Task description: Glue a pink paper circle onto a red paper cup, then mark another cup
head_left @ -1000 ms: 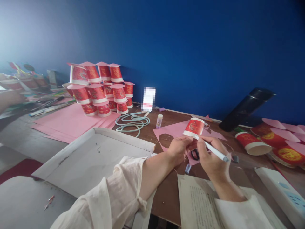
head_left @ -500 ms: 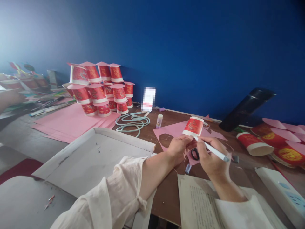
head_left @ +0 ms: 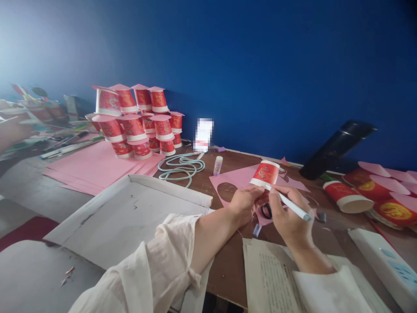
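Carefully, the left hand [head_left: 243, 205] pinches the near white edge of a red dragon-print paper cup [head_left: 266, 174], right of centre above a pink paper sheet [head_left: 248, 175] with a round cutout. The right hand [head_left: 295, 219] grips a white pen [head_left: 297, 209], its tip at that edge. Black scissor handles [head_left: 266, 211] show beneath the hands; a glue stick [head_left: 218, 166] stands to the left, near coiled pale cable [head_left: 182, 160].

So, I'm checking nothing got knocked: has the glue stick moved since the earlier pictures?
No; the glue stick shows no visible shift in any direction relative to the blue wall.
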### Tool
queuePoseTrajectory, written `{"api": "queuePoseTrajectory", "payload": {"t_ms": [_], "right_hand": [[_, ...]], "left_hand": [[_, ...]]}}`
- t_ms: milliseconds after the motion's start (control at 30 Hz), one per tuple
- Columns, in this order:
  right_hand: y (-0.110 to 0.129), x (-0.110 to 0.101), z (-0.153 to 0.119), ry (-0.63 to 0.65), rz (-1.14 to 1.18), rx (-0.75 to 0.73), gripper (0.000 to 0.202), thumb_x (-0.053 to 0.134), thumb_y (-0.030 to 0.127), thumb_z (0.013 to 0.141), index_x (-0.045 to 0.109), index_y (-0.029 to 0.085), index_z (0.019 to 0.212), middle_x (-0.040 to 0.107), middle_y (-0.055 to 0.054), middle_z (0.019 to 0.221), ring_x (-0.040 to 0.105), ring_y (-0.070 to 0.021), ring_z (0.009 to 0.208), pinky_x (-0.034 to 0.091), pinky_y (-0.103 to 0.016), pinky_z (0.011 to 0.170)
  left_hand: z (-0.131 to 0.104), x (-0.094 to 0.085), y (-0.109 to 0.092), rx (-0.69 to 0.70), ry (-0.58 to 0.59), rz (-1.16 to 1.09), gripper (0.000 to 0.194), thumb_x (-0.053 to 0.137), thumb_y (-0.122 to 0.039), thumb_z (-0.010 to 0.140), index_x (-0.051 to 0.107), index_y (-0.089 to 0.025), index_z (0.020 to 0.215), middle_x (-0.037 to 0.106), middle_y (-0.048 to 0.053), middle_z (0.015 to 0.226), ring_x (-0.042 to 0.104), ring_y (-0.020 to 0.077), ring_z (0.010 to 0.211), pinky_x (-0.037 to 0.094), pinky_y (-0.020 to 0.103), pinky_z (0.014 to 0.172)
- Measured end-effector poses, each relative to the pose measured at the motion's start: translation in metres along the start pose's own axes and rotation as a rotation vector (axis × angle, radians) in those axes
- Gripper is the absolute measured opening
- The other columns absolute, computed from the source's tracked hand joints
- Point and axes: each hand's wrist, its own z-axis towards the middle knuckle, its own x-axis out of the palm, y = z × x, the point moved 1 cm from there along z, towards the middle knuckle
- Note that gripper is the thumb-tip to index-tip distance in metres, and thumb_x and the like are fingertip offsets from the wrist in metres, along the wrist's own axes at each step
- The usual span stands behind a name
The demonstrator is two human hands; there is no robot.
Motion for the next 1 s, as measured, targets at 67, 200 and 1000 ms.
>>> {"api": "queuePoseTrajectory", "payload": {"t_ms": [67, 200, 1000], "right_hand": [[-0.0001, -0.0002, 0.0002, -0.002, -0.010, 0.001, 0.021, 0.058, 0.034, 0.085, 0.070, 0.018, 0.088, 0.074, -0.007, 0.081, 0.066, -0.0179, 0.067, 0.047, -0.028, 0.061], [0.0009, -0.0010, 0.0011, 0.003, -0.019, 0.031, 0.022, 0.057, 0.036, 0.085, 0.070, 0.018, 0.086, 0.074, -0.007, 0.080, 0.066, -0.0187, 0.068, 0.047, -0.028, 0.061], [0.0046, -0.0058, 0.0043, -0.066, 0.012, 0.103, 0.022, 0.058, 0.036, 0.084, 0.070, 0.018, 0.087, 0.073, -0.007, 0.080, 0.066, -0.0203, 0.072, 0.048, -0.031, 0.066]], "left_hand": [[0.0001, 0.0001, 0.0000, -0.003, -0.004, -0.003, 0.017, 0.082, -0.017, 0.067, 0.067, -0.009, 0.067, 0.066, 0.006, 0.071, 0.063, 0.0130, 0.070, 0.048, 0.034, 0.093], [-0.0009, 0.0015, -0.0004, -0.013, -0.022, -0.012, 0.014, 0.080, -0.014, 0.069, 0.067, -0.008, 0.067, 0.066, 0.006, 0.069, 0.064, 0.0127, 0.069, 0.048, 0.032, 0.092], [-0.0048, 0.0049, -0.0052, -0.045, -0.085, -0.043, 0.006, 0.068, -0.008, 0.077, 0.068, -0.007, 0.072, 0.067, 0.008, 0.071, 0.065, 0.0145, 0.071, 0.049, 0.033, 0.093]]}}
